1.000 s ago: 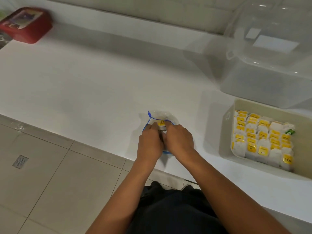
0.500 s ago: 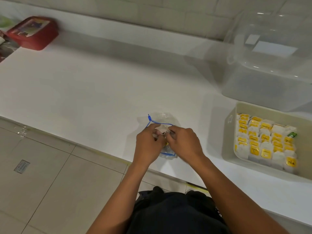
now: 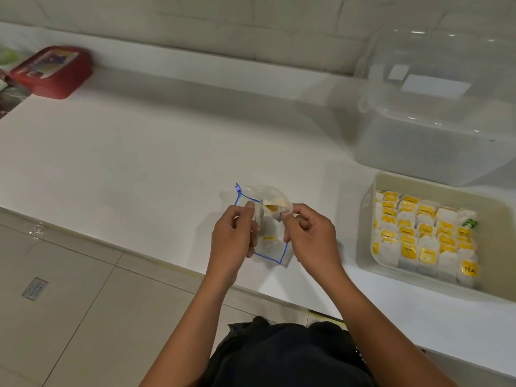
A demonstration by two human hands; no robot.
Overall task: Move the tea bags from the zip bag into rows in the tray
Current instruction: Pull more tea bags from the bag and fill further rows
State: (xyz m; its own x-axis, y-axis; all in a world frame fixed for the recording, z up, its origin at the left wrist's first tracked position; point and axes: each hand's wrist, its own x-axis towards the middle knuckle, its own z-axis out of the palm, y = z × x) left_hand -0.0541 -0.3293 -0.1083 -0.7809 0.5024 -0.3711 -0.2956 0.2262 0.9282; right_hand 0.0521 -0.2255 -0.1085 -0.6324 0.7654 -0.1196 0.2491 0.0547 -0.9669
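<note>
Holding zip bag [image 3: 269, 243] w/ both hands over counter [image 3: 139, 163] edge | L hand [image 3: 233, 241] pinches left lip | R hand [image 3: 310, 238] pinches right lip | tea bags [image 3: 424, 236] in rows in tray [image 3: 497, 219], right of bag

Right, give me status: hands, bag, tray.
Left hand and right hand both pinch the zip bag mouth, pulling it open. Tea bags remain inside. Tray to the right, mostly filled. Path between looks unobstructed.

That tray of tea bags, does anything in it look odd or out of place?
One does: among the yellow-tagged tea bags in the tray, a single green-tagged bag sits at the right end of a row. Nothing looks spilled.
</note>
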